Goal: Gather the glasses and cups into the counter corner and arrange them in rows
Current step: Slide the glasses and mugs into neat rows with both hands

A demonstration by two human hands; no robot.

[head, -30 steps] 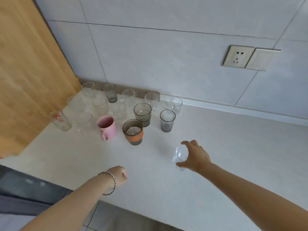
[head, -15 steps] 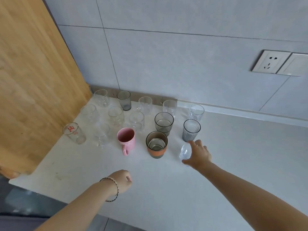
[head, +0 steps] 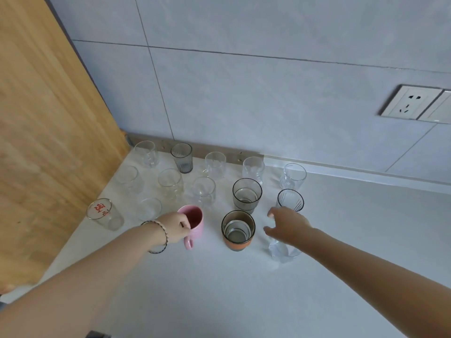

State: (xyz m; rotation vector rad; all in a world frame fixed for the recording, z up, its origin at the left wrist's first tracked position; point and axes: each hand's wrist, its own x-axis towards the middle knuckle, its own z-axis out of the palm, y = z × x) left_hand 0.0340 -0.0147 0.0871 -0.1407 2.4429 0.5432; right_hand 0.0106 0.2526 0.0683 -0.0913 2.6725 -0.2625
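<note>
At the far left, a tall wooden panel (head: 44, 132) meets the grey tiled wall (head: 244, 93), and that angle is the corner into which the glassware on the white desk (head: 244, 301) is packed. Nearest the panel stands a clear glass with red lettering (head: 103, 213), leaning in this wide-angle view and sitting a little left of the others, so it probably needs lining up. Behind and right of it, clear tumblers run in rough rows toward the wall, with one ribbed smoky-grey glass (head: 182, 157) in the far row. The left hand (head: 174, 228), a beaded bracelet on its wrist, has its grip on the rim of the pink ceramic mug (head: 192, 222), fingers curled over the lip; the mug's handle points toward the near edge, and a rim hold suits sliding or turning it into line. Right of the mug sits a dark glass cup with an orange band (head: 238, 231), and beyond it a plain smoky tumbler (head: 247, 195). The right hand (head: 288, 225) hovers with its grip wide, fingers spread and holding nothing, just above a small clear faceted glass (head: 283, 251) that stands on the desk at the right end of the near row, beside a dark-rimmed ribbed glass (head: 290, 200). That placement extends the row rightward.
</note>
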